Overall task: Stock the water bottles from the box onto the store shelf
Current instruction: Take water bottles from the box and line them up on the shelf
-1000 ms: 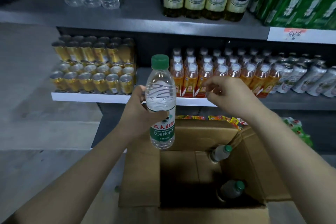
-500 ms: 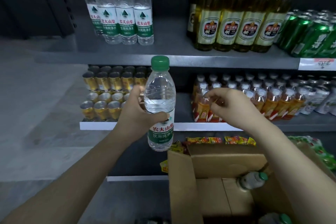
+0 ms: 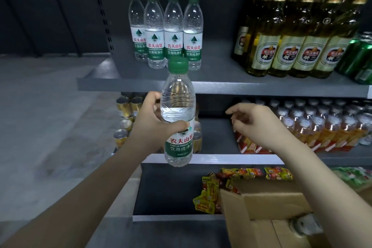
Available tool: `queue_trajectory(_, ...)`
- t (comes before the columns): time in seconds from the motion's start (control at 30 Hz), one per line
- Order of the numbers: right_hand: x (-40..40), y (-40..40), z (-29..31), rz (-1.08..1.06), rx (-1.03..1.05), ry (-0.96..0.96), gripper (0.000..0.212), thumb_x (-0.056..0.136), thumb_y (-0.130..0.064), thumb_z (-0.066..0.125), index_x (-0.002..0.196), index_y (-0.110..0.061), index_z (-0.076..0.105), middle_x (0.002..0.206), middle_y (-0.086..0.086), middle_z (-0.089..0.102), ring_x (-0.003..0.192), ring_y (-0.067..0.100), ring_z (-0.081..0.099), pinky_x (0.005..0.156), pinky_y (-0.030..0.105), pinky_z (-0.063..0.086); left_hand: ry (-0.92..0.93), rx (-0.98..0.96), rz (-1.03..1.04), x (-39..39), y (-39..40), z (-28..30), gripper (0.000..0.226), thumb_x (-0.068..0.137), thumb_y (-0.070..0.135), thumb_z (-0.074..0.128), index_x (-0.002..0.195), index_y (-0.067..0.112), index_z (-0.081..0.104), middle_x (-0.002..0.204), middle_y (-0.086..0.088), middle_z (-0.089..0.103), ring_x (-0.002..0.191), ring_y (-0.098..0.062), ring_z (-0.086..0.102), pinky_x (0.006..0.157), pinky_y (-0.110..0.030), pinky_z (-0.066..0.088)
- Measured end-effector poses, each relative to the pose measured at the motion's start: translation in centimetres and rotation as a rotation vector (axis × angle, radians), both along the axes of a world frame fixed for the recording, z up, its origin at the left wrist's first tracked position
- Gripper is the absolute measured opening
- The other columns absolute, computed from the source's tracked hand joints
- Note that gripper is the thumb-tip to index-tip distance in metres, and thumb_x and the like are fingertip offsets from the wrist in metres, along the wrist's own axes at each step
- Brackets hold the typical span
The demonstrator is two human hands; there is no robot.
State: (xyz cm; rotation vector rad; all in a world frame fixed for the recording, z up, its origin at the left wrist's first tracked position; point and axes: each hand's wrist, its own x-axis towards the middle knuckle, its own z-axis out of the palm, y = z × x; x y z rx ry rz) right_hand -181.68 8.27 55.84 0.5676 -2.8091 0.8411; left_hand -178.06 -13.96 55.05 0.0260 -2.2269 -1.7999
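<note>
My left hand (image 3: 156,125) grips a clear water bottle (image 3: 178,115) with a green cap and green label, upright, in front of the grey shelf edge (image 3: 241,87). Several matching water bottles (image 3: 167,32) stand in a row on that upper shelf, straight behind the held one. My right hand (image 3: 255,125) hovers to the right with loosely curled fingers and holds nothing. The cardboard box (image 3: 259,213) sits at the lower right, with one bottle's cap end (image 3: 302,225) blurred inside it.
Tall beer bottles (image 3: 291,46) and green cans (image 3: 360,56) fill the upper shelf to the right. Gold cans (image 3: 126,119) and orange drink bottles (image 3: 322,127) stand on the middle shelf. Snack packets (image 3: 211,193) lie on the lowest shelf beside the box.
My view has tilted up, so the upper shelf fills more of the frame and the box has dropped to the corner. The held bottle now reaches the upper shelf's edge.
</note>
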Motion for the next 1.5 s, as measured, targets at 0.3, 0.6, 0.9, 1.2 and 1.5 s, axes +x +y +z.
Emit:
queue_trajectory(0.3, -3.6, -2.3, 2.2, 0.056, 0.153, 0.065, 0.031, 0.082, -0.011, 0.056, 0.112, -0.017, 0.062, 0.095, 0.001, 0.067, 0.086, 0.020, 0.060, 0.079, 0.031, 0.047, 0.075, -0.011, 0.046, -2.8, -1.4, 2.8, 0.052, 0.061, 0.001, 0.081, 0.086, 0.030, 0.046, 0.087, 0.009, 0.068, 0.072, 0.000, 0.068, 0.067, -0.024, 0.055)
queue_trajectory(0.6, -8.3, -2.6, 4.4, 0.112, 0.204, 0.130, 0.030, 0.081, -0.012, 0.055, 0.109, -0.019, 0.063, 0.094, 0.000, 0.063, 0.078, 0.015, 0.053, 0.073, 0.029, 0.045, 0.194, -0.017, 0.115, -7.0, -2.1, 7.4, 0.045, 0.067, 0.008, 0.079, 0.090, 0.031, 0.047, 0.094, 0.007, 0.068, 0.079, -0.005, 0.068, 0.074, -0.026, 0.055)
queue_trajectory(0.9, -11.7, -4.2, 5.3, 0.189, 0.346, 0.130, 0.028, 0.082, -0.017, 0.056, 0.109, -0.020, 0.061, 0.100, 0.001, 0.062, 0.091, 0.020, 0.057, 0.078, 0.031, 0.045, 0.238, -0.043, 0.157, -12.2, -4.6, 9.8, 0.046, 0.064, 0.007, 0.081, 0.088, 0.029, 0.047, 0.088, 0.007, 0.067, 0.079, -0.010, 0.066, 0.074, -0.029, 0.053)
queue_trajectory(1.2, -15.2, -6.7, 5.4, 0.156, 0.333, 0.120, 0.030, 0.081, -0.018, 0.054, 0.109, -0.022, 0.062, 0.101, 0.000, 0.063, 0.095, 0.022, 0.058, 0.082, 0.033, 0.047, 0.207, -0.026, 0.094, -17.2, -6.7, 10.4, 0.045, 0.066, 0.005, 0.078, 0.089, 0.029, 0.048, 0.094, 0.001, 0.068, 0.074, -0.008, 0.066, 0.066, -0.021, 0.051)
queue_trajectory(1.5, -17.4, -8.6, 5.5, 0.123, 0.307, 0.122, 0.029, 0.079, -0.017, 0.054, 0.106, -0.022, 0.063, 0.096, -0.001, 0.064, 0.092, 0.022, 0.059, 0.081, 0.035, 0.048, 0.178, 0.009, 0.000, -21.2, -8.6, 9.7, 0.045, 0.067, -0.001, 0.076, 0.088, 0.028, 0.048, 0.092, -0.002, 0.070, 0.079, -0.015, 0.068, 0.073, -0.029, 0.055)
